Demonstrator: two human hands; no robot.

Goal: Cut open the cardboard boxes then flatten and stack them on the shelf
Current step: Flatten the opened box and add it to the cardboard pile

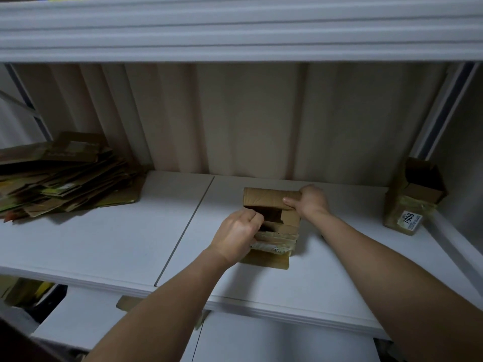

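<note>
Meanwhile both hands are working on a small cardboard box [271, 223] sitting on the white shelf [109, 246]; the left hand [236, 232] is curling around its near-left edge; the right hand [309, 201] is gripping its far flap; flattened cardboard [65, 176] is lying well left of them; another open box [413, 197] is standing off to their right.

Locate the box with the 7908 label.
Head view, far right of the shelf: the labelled box stands open-topped by the right upright, apart from both hands.
</note>
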